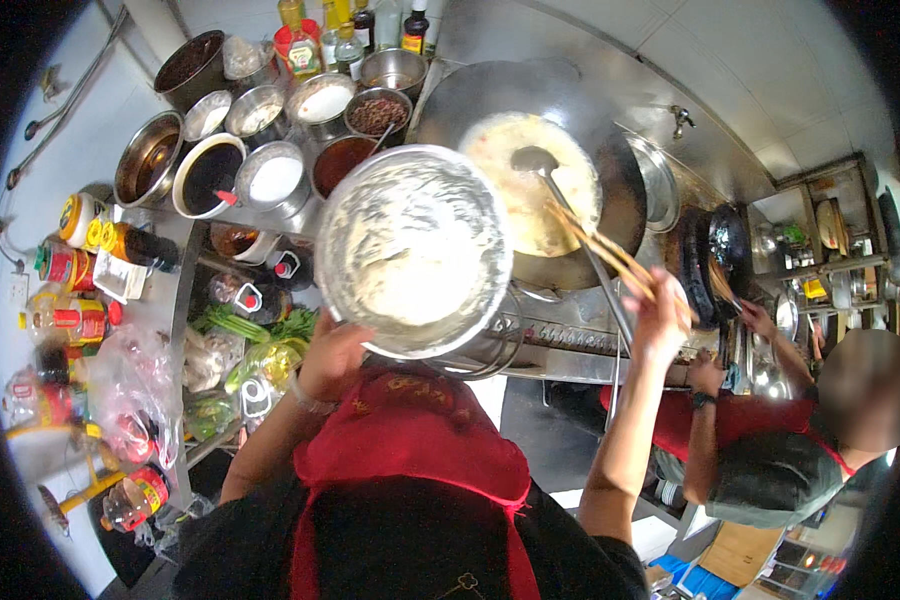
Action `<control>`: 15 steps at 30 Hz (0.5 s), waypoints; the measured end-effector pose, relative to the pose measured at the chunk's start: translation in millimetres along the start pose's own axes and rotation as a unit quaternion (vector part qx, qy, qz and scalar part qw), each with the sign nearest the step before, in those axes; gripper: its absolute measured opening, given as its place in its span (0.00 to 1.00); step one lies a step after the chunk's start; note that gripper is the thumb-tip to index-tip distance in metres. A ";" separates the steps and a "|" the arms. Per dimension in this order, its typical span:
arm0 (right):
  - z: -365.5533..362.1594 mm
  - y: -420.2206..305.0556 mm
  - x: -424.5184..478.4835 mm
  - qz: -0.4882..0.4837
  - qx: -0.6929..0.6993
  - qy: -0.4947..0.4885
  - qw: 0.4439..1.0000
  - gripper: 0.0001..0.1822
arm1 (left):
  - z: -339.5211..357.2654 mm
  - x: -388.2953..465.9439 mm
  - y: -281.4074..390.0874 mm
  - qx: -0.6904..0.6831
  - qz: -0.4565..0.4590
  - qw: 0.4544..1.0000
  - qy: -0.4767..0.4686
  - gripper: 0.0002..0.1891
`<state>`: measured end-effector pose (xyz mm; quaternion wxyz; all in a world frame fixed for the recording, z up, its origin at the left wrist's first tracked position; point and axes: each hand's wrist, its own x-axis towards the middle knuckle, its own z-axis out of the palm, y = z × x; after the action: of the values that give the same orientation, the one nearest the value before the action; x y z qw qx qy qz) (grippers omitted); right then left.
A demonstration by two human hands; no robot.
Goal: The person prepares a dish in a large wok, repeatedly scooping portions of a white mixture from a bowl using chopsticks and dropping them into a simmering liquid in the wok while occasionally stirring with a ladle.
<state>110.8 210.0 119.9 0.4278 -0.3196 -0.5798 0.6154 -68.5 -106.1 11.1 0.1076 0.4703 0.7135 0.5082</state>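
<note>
My left hand [337,358] grips the rim of a large metal bowl [414,251] at its lower left. Pale, sticky batter coats the bowl's wall and base. My right hand [664,315] holds wooden chopsticks [607,251], their tips over the wok. The big dark wok [622,187] stands on the stove, beyond and right of the bowl. Bubbling pale yellow liquid [495,150] fills its middle. A metal ladle [534,160] rests with its head in the liquid and its long handle slanting down past my right hand.
Seasoning tubs stand at the left, among them a bowl of dark sauce [211,174] and a tub of white powder [274,178]. Bottles [300,52] stand behind them. Vegetables [270,330] lie on a lower shelf. At the right, a co-worker [772,457] works at another wok [727,240].
</note>
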 end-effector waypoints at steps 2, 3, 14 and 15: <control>-6.2 6.5 -32.8 0.013 0.068 -0.042 0.997 0.11 | 9.3 12.0 15.1 -0.183 -0.064 0.981 0.020 0.27; -3.4 14.1 -49.9 0.036 0.084 -0.051 0.995 0.11 | 13.8 20.0 22.9 -0.274 -0.093 0.957 0.036 0.28; 25.7 46.2 -86.5 0.024 0.125 -0.021 0.992 0.08 | 24.0 38.5 53.2 -0.499 -0.266 0.825 -0.027 0.33; 28.5 49.2 -84.5 0.037 0.132 -0.007 0.991 0.09 | 26.2 38.3 52.4 -0.494 -0.273 0.825 -0.031 0.34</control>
<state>114.2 123.6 66.2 0.4392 -0.2776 -0.4842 0.7040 -43.1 -57.6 54.7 0.4816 0.1561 0.4625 0.7279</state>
